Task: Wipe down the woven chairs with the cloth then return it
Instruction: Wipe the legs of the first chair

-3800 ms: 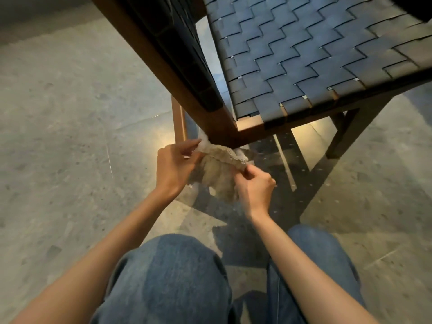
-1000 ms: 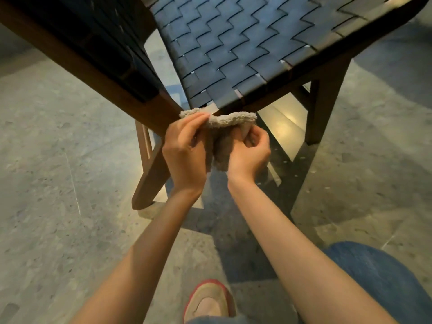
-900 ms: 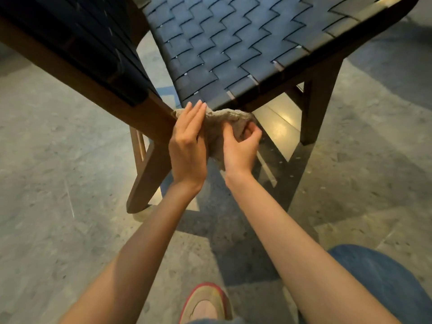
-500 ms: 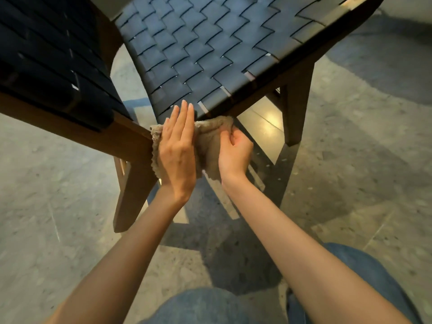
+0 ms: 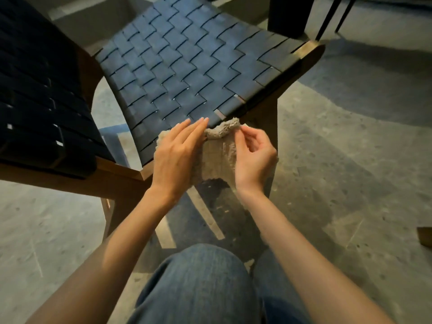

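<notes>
At the near edge of the woven chair seat [image 5: 187, 66], close to its near-left corner, the beige cloth [image 5: 218, 160] is draped over the wooden frame, its upper fold lying on the dark straps and the rest hanging down towards the floor [image 5: 350, 160]; the left grip [image 5: 175, 155] lies flat on the cloth's left part, fingers straight and together, their tips reaching the weave, so it is fully open and presses rather than clasps; the right grip [image 5: 253, 157] is on the cloth's right side, fingers curled, thumb and forefinger pinching the cloth's upper fold, and part of the cloth shows behind its palm; the two are near each other, with a bare strip of cloth between them. To the left, another dark woven panel [image 5: 35, 101] is set in a wooden rail [image 5: 112, 174] that meets the seat frame at that corner; a wooden leg [image 5: 266, 122] stands under the seat just behind the right grip; the person's knees in blue jeans [image 5: 198, 284] fill the lower middle; a dark block [image 5: 287, 15] and thin dark legs [image 5: 332, 15] stand beyond the seat's far-right corner.
</notes>
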Available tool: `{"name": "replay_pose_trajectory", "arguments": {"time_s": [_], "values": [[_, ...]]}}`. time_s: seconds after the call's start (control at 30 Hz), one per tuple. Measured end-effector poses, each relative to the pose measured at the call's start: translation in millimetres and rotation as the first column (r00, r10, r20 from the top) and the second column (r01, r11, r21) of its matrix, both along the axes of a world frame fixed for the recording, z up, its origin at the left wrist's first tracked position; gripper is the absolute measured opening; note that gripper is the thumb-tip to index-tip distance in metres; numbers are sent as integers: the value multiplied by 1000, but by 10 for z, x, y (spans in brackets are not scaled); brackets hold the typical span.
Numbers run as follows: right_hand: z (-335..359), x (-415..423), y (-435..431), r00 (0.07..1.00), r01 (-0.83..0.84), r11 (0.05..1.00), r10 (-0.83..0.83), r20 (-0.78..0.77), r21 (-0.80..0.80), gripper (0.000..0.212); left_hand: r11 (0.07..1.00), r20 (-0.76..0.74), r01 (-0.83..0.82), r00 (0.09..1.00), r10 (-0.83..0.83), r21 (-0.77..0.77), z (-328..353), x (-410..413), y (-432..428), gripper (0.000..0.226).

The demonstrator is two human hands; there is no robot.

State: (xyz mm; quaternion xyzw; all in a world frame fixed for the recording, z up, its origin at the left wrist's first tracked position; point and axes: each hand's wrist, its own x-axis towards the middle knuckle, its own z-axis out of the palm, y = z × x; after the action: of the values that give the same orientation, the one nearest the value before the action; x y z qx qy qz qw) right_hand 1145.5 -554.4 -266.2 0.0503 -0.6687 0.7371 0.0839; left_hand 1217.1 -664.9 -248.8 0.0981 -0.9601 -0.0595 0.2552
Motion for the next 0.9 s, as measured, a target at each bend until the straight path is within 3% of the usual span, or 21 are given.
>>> {"name": "replay_pose_trajectory", "arguments": {"time_s": [0.1,0.17,0.23,0.27,0.33,0.43,0.53,0.7,0.8,0.9], "values": [[141,-87,57,911,-4,996,40,-411,88,14,999,-168,-40,985,39,2,68,34,26,47],[121,-154,13,795,-109,942,274,-541,317,23,988,-217,-135,965,149,79,30,87,28,48],[22,-213,-53,672,-195,713,597,-438,673,47,961,-216,-236,941,263,142,-49,166,14,51],[-47,-254,-76,618,-144,579,686,-384,803,58,959,-185,-255,944,274,120,-96,218,5,52],[-164,-334,-113,553,45,418,746,-371,907,69,976,-66,-218,974,217,-2,-214,324,-14,56],[-238,-454,-165,492,291,308,764,-418,906,72,981,109,-185,976,191,-62,-343,392,-16,69],[-270,-612,-176,387,507,328,740,-550,797,66,963,125,-226,961,245,-150,-394,311,-22,77],[-198,-822,-180,240,656,392,702,-670,645,58,954,103,-228,962,251,-196,-384,151,-22,77],[-145,-924,-170,207,656,452,662,-721,604,43,968,119,-193,970,213,-161,-319,67,-6,80],[-61,-1125,-44,254,613,459,656,-711,643,39,979,169,-139,972,164,-149,-198,-114,41,83]]}}
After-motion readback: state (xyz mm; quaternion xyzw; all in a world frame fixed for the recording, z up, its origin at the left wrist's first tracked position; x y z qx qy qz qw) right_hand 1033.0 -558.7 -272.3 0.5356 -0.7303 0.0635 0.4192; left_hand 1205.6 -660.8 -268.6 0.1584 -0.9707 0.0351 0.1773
